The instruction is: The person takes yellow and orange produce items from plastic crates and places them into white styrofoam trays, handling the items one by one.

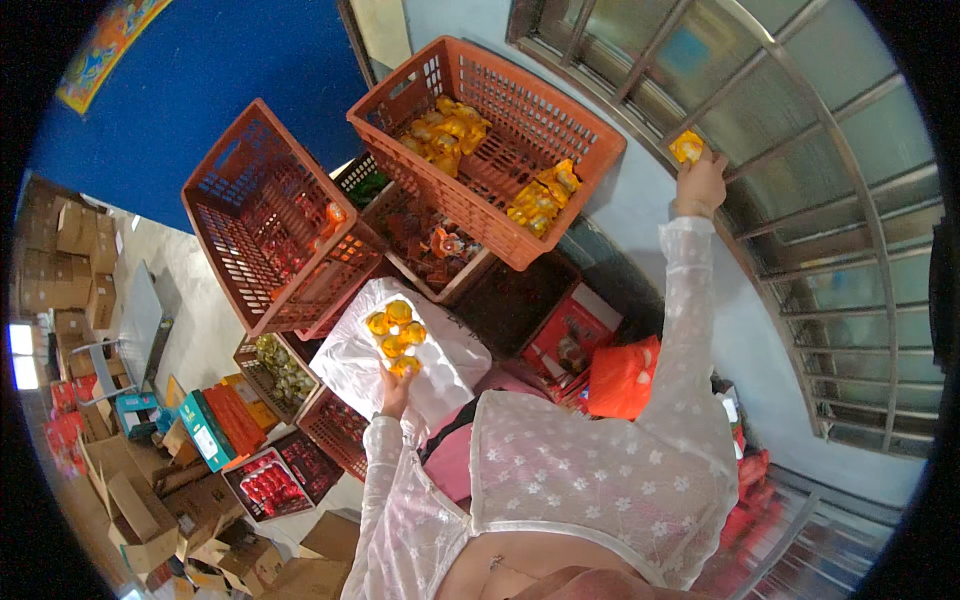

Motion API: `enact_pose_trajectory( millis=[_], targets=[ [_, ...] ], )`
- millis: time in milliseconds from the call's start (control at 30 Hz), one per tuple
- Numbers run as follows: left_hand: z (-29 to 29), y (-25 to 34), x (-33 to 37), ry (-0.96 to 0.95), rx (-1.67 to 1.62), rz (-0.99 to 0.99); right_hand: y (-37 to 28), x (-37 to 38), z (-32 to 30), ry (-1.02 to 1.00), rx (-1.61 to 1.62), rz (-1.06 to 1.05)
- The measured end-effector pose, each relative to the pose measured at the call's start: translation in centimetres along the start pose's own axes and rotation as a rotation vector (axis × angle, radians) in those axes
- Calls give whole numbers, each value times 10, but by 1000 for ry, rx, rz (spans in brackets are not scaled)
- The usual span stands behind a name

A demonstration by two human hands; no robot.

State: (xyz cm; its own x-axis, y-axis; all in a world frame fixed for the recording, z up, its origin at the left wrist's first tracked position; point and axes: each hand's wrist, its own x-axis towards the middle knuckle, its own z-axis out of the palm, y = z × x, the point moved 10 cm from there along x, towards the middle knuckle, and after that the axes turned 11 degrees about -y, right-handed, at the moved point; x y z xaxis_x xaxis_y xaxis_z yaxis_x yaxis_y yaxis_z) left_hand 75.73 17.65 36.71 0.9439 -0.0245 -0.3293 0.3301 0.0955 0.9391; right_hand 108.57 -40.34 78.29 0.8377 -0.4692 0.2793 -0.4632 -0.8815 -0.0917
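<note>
My right hand (702, 184) is raised at the far right, beside the barred window, and grips a small yellow-wrapped packet (687, 147). Lower and further left, my left hand (395, 392) has its fingers closed at the nearest yellow-wrapped packet (404, 366) in a white tray (432, 372). Several more such packets sit in rows in that tray, which rests on a white plastic sheet or bag (340, 340). An orange-brown plastic crate (540, 100) stands beyond my hands, with two heaps of loose yellow packets (440, 137) inside.
Left of that crate stands another orange-brown crate (215, 200), tilted, with red-wrapped pieces. Lower crates sit beneath them, one a dark crate (520, 300). A bright orange-red bag (622, 378) lies below my right arm. Metal window bars (840, 140) run along the right. Open cardboard boxes (140, 500) crowd the lower left.
</note>
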Motion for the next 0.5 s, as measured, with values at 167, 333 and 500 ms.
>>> enact_pose_trajectory(
  millis=[167,333,500],
  targets=[
    [10,18,-5,58,103,-39,-106,-26,42,-176,366,-495],
    [8,9,0,-9,-8,-62,-196,-48,205,-916,-568,-593],
    [16,20,-11,8,-124,-80,-210,-123,180,-1092,-1256,-899]
  ],
)
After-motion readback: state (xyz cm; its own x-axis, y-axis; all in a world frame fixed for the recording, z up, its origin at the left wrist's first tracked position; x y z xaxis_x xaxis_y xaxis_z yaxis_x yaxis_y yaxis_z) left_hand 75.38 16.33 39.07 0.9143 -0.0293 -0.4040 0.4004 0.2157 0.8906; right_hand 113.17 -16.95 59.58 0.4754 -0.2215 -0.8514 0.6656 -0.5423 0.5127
